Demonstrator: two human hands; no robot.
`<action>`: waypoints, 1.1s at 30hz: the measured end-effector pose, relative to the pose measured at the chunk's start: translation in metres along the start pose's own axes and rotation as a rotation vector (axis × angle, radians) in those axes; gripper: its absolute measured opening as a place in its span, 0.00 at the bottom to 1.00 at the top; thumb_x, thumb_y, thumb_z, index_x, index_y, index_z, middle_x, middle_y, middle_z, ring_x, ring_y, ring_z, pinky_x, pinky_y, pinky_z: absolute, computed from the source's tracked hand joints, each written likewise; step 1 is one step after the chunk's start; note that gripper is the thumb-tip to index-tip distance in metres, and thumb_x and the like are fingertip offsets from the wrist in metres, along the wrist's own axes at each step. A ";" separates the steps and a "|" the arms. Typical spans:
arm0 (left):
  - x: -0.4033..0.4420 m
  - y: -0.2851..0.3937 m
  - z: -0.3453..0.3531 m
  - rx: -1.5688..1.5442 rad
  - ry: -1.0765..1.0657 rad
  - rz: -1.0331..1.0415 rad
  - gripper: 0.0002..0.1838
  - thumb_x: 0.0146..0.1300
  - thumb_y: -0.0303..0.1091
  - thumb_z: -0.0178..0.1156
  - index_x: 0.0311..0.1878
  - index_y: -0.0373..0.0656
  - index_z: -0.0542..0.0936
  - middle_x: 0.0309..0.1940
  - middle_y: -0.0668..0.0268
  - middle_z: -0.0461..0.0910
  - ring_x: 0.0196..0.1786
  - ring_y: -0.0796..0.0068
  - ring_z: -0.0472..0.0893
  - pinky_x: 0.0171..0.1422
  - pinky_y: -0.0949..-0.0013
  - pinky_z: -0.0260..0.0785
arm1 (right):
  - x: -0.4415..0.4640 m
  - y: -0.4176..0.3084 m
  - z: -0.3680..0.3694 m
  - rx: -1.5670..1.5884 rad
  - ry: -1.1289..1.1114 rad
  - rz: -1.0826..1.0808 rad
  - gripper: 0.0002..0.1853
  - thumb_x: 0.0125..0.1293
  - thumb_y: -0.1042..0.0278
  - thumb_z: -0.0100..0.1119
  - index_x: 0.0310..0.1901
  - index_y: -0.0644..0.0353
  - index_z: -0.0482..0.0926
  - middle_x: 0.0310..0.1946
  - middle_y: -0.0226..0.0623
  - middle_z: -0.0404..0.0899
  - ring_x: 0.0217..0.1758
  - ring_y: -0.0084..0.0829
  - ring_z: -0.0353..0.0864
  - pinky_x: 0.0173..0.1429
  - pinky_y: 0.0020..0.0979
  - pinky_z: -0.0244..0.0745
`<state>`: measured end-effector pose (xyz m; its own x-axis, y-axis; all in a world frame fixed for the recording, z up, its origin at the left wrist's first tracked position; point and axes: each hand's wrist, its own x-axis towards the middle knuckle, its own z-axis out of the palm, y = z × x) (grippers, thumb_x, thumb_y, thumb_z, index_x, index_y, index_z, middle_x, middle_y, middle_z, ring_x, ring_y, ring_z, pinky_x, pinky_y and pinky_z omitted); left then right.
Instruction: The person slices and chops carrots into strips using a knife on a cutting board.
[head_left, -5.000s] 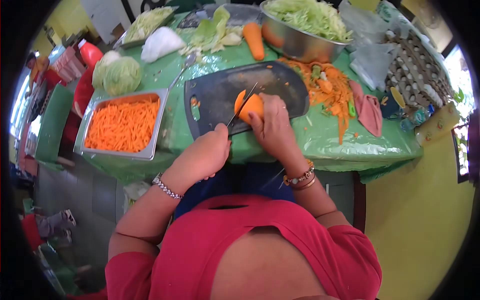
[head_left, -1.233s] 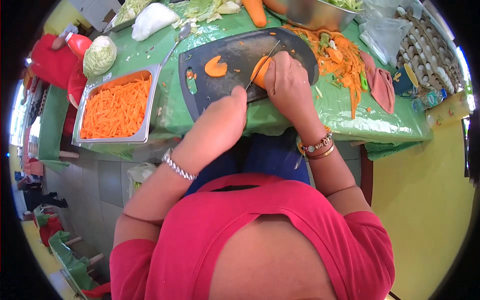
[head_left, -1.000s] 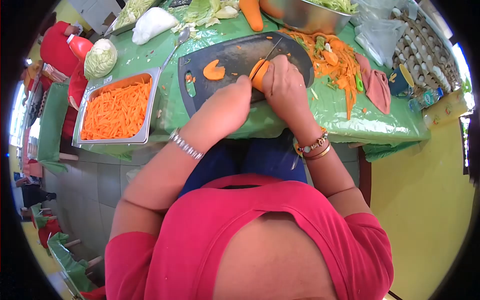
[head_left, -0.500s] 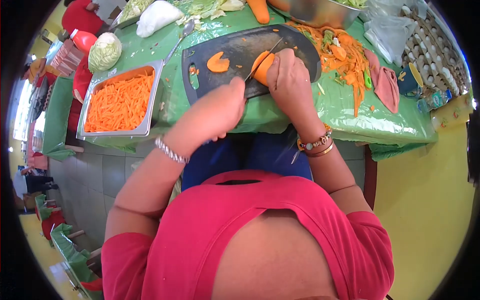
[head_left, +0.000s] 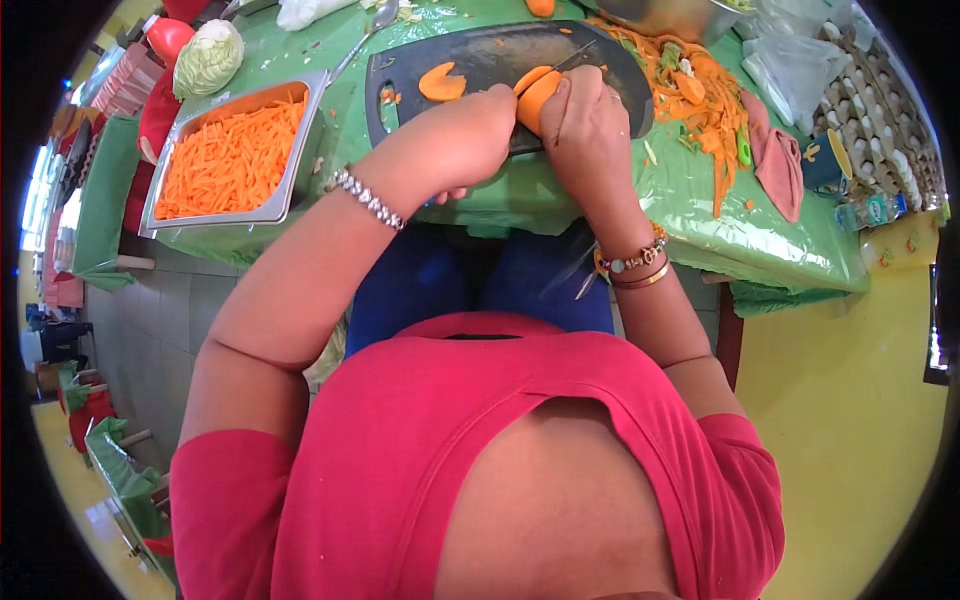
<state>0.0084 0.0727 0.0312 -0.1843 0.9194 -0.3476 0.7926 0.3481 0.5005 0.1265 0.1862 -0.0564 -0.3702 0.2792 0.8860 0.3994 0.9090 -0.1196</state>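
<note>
My left hand [head_left: 465, 135] is closed around the handle of a knife [head_left: 576, 55]. The thin blade slants up to the right, beside a thick orange carrot piece [head_left: 538, 103]. Bent fingers of my right hand [head_left: 592, 130] grip that piece from its right side, and a cut slice leans at its left. Both hands are over the near edge of a dark cutting board [head_left: 490, 48]. A notched carrot slice [head_left: 441, 83] lies on the board's left part. Left of the board, shredded carrot [head_left: 235, 158] fills a metal tray [head_left: 290, 185].
A cabbage [head_left: 209, 60] and a spoon [head_left: 368, 35] are behind the tray. Orange peelings [head_left: 715, 130], a pink cloth [head_left: 775, 165], a dark cup [head_left: 825, 163], a plastic bottle [head_left: 872, 211] and egg trays [head_left: 880, 130] are at the right. A metal bowl [head_left: 665, 18] stands behind.
The carrot piece has been cut shorter since the earliest frame, and a notched slice now lies on the board. The tabletop sits higher in view. My left hand has moved closer to the carrot piece.
</note>
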 end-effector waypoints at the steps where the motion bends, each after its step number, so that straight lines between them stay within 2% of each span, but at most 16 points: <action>1: 0.001 0.001 -0.001 0.035 0.004 -0.007 0.10 0.77 0.32 0.47 0.46 0.33 0.62 0.21 0.53 0.76 0.14 0.65 0.77 0.16 0.61 0.70 | -0.001 0.000 0.000 0.025 0.005 0.005 0.09 0.67 0.70 0.58 0.33 0.61 0.69 0.22 0.44 0.73 0.25 0.46 0.77 0.31 0.43 0.76; 5: -0.031 -0.012 0.009 0.002 0.018 -0.012 0.10 0.77 0.32 0.48 0.46 0.32 0.64 0.20 0.54 0.77 0.15 0.65 0.78 0.16 0.62 0.71 | -0.005 0.002 0.001 0.039 -0.040 0.096 0.09 0.67 0.70 0.58 0.33 0.62 0.69 0.22 0.45 0.73 0.25 0.47 0.77 0.30 0.44 0.75; 7: -0.028 -0.014 0.012 0.000 0.048 -0.034 0.10 0.77 0.31 0.47 0.45 0.32 0.64 0.19 0.55 0.76 0.14 0.65 0.78 0.16 0.61 0.70 | -0.003 -0.001 0.001 0.089 -0.020 0.072 0.09 0.68 0.70 0.58 0.33 0.62 0.69 0.23 0.46 0.74 0.25 0.48 0.77 0.30 0.44 0.75; 9: -0.009 -0.013 0.006 -0.038 -0.033 0.001 0.09 0.76 0.31 0.46 0.45 0.32 0.64 0.20 0.54 0.76 0.15 0.65 0.79 0.16 0.61 0.71 | -0.006 -0.005 -0.004 0.056 -0.039 0.047 0.09 0.68 0.71 0.58 0.33 0.62 0.69 0.23 0.46 0.74 0.26 0.49 0.77 0.30 0.45 0.75; 11: 0.000 -0.003 0.001 0.000 0.064 0.064 0.09 0.75 0.30 0.45 0.46 0.31 0.64 0.20 0.53 0.77 0.16 0.63 0.80 0.17 0.60 0.72 | 0.005 -0.002 -0.005 0.003 -0.015 -0.006 0.09 0.68 0.71 0.58 0.33 0.62 0.69 0.23 0.46 0.75 0.26 0.49 0.78 0.31 0.45 0.75; 13: -0.004 -0.001 0.002 0.000 0.031 0.017 0.09 0.75 0.30 0.45 0.47 0.30 0.65 0.21 0.52 0.77 0.17 0.61 0.80 0.17 0.59 0.72 | -0.002 -0.001 -0.003 0.051 -0.028 0.007 0.08 0.68 0.71 0.58 0.33 0.62 0.69 0.23 0.45 0.74 0.27 0.48 0.77 0.31 0.45 0.75; 14: -0.002 -0.008 0.013 0.003 0.096 0.020 0.10 0.75 0.30 0.46 0.46 0.30 0.66 0.22 0.51 0.78 0.17 0.61 0.81 0.17 0.59 0.72 | -0.005 0.002 0.001 0.016 -0.060 -0.029 0.09 0.68 0.69 0.58 0.34 0.62 0.71 0.25 0.44 0.75 0.29 0.47 0.78 0.32 0.43 0.75; 15: 0.002 -0.019 0.026 0.027 0.238 0.156 0.10 0.74 0.29 0.46 0.46 0.29 0.66 0.24 0.50 0.79 0.18 0.60 0.81 0.18 0.59 0.72 | 0.001 -0.006 -0.007 0.018 -0.049 -0.030 0.09 0.68 0.69 0.58 0.34 0.62 0.71 0.25 0.44 0.75 0.29 0.47 0.78 0.32 0.43 0.75; 17: -0.003 -0.012 0.017 -0.046 0.140 0.078 0.09 0.74 0.28 0.45 0.46 0.29 0.67 0.24 0.49 0.80 0.17 0.60 0.81 0.18 0.59 0.73 | 0.016 -0.025 -0.034 -0.163 -0.102 -0.211 0.10 0.69 0.64 0.59 0.36 0.62 0.73 0.28 0.45 0.75 0.31 0.47 0.78 0.32 0.43 0.76; 18: -0.003 -0.008 0.014 -0.051 0.141 0.088 0.09 0.74 0.28 0.45 0.46 0.29 0.67 0.24 0.49 0.80 0.17 0.60 0.81 0.18 0.59 0.73 | 0.015 -0.023 -0.031 -0.173 -0.103 -0.216 0.10 0.69 0.64 0.59 0.36 0.62 0.73 0.28 0.45 0.75 0.31 0.47 0.78 0.32 0.43 0.76; 21: -0.001 -0.007 0.011 -0.072 0.100 0.080 0.08 0.73 0.27 0.45 0.46 0.29 0.67 0.24 0.48 0.80 0.18 0.58 0.81 0.19 0.58 0.73 | 0.005 -0.009 -0.014 -0.079 -0.175 -0.097 0.12 0.70 0.60 0.59 0.38 0.62 0.74 0.31 0.45 0.76 0.32 0.47 0.79 0.34 0.45 0.77; 24: 0.004 -0.026 0.029 0.001 0.259 0.223 0.08 0.73 0.28 0.47 0.43 0.30 0.67 0.23 0.46 0.80 0.19 0.55 0.82 0.21 0.55 0.73 | 0.009 0.006 -0.009 -0.140 -0.280 -0.137 0.13 0.72 0.60 0.57 0.39 0.63 0.72 0.29 0.47 0.77 0.32 0.50 0.79 0.36 0.47 0.78; 26: 0.002 -0.041 0.045 0.110 0.521 0.433 0.09 0.72 0.29 0.50 0.41 0.31 0.66 0.24 0.42 0.80 0.25 0.46 0.83 0.28 0.48 0.74 | 0.015 0.009 -0.010 0.082 -0.295 0.174 0.13 0.74 0.61 0.54 0.38 0.64 0.71 0.27 0.51 0.78 0.31 0.54 0.80 0.38 0.49 0.78; 27: 0.002 -0.040 0.044 0.107 0.522 0.432 0.09 0.72 0.29 0.50 0.41 0.31 0.66 0.24 0.42 0.80 0.25 0.46 0.83 0.28 0.48 0.74 | 0.017 0.009 -0.011 0.081 -0.298 0.173 0.13 0.74 0.61 0.54 0.38 0.64 0.71 0.27 0.51 0.78 0.31 0.54 0.80 0.38 0.49 0.78; 29: -0.002 -0.039 0.039 0.035 0.415 0.318 0.10 0.72 0.30 0.52 0.41 0.32 0.67 0.26 0.40 0.80 0.32 0.38 0.83 0.37 0.43 0.75 | 0.021 0.006 -0.013 0.029 -0.344 0.142 0.13 0.75 0.62 0.51 0.36 0.63 0.69 0.25 0.54 0.78 0.30 0.56 0.80 0.38 0.50 0.78; 33: 0.003 -0.033 0.032 -0.010 0.276 0.217 0.10 0.73 0.30 0.52 0.41 0.32 0.67 0.25 0.40 0.80 0.31 0.38 0.83 0.37 0.44 0.75 | 0.021 0.008 -0.015 0.068 -0.359 0.160 0.13 0.76 0.63 0.51 0.36 0.63 0.69 0.26 0.53 0.79 0.29 0.56 0.80 0.38 0.50 0.78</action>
<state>0.0003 0.0584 -0.0120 -0.1637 0.9865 -0.0052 0.8249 0.1398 0.5477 0.1341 0.1949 -0.0323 -0.5823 0.4988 0.6420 0.4240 0.8601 -0.2838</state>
